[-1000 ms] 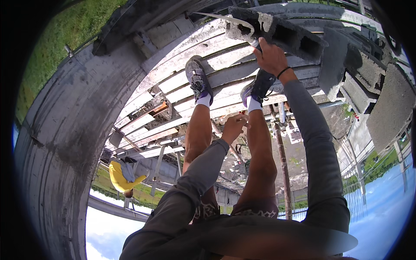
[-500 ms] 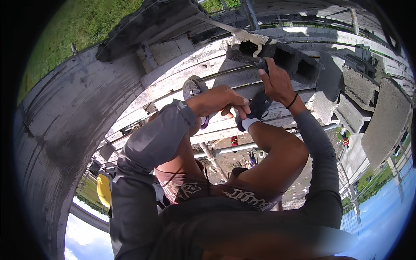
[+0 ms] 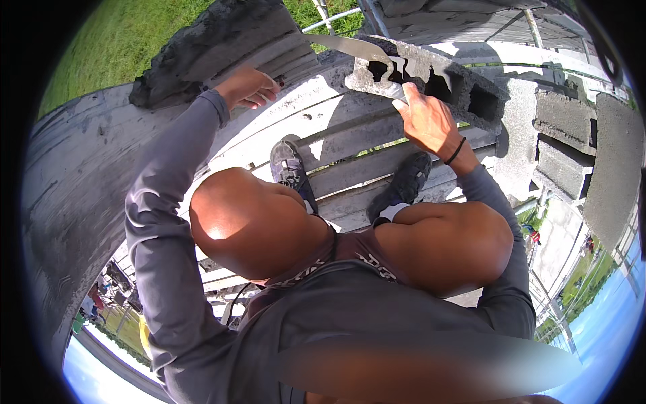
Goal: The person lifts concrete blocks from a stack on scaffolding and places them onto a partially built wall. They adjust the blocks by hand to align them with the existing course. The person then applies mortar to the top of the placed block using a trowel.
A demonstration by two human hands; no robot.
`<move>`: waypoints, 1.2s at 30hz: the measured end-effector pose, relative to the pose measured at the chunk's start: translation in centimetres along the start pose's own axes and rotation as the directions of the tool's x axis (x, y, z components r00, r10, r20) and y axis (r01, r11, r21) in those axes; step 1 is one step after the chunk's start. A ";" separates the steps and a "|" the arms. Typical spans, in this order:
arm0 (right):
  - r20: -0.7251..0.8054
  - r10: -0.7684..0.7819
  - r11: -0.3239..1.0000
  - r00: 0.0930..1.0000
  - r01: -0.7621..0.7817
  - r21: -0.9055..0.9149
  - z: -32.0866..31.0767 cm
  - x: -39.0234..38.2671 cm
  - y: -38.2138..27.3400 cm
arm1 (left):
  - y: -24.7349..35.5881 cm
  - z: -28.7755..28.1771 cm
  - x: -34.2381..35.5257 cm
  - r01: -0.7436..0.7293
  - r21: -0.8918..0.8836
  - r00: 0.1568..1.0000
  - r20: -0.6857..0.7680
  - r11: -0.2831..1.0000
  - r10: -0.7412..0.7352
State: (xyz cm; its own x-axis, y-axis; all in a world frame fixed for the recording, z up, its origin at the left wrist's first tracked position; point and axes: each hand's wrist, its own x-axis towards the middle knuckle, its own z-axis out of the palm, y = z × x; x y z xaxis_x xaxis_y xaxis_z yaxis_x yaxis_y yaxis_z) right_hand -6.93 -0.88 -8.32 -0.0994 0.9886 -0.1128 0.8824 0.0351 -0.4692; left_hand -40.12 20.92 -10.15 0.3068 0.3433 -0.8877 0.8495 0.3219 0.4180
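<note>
Head view, looking down on a person crouched on scaffold planks (image 3: 363, 168) high above the ground. The right hand (image 3: 431, 121), at about one o'clock, is closed around the handle of a masonry trowel (image 3: 350, 47); the blade runs from the hand toward eleven o'clock, its long axis slanting up and to the left, and it lies across the top of a hollow concrete block (image 3: 437, 77) that sits directly beyond the knuckles, touching the tool. The block's long axis runs from ten to four o'clock, its open cores facing the camera. The left hand (image 3: 249, 87), at about eleven o'clock, is half open with fingers loosely curled and grips nothing; it hovers just beside a dark heap of mortar (image 3: 202, 50) on a board, apart from the block. The right hand is thus the nearer to the block. Two dark shoes (image 3: 289, 165) rest on the planks between the arms, and stacked blocks (image 3: 572, 148) stand at three o'clock.
</note>
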 end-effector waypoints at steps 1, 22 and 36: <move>0.072 0.070 0.997 0.995 -0.067 -0.043 -0.1 0.1 -0.1 | -0.6 0.0 -0.4 -0.006 -0.004 0.998 0.064 1.000 0.006; -0.160 -0.073 0.997 0.984 0.076 0.015 -0.2 0.1 0.4 | -5.3 0.1 -5.1 0.008 0.000 0.991 0.137 1.000 -0.008; -0.270 -0.190 0.982 0.944 0.187 -0.037 -0.4 -0.9 -0.6 | -4.3 -2.7 -6.0 0.010 -0.009 0.999 -0.032 1.000 -0.011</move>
State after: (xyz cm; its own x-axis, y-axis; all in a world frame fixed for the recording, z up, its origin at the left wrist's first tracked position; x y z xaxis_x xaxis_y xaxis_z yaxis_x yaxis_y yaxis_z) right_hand -7.20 -1.77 -7.61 -0.1376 0.9659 0.2195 0.8647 0.2252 -0.4490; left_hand -46.83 19.84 -6.08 0.2837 0.3683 -0.8853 0.8489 0.3330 0.4106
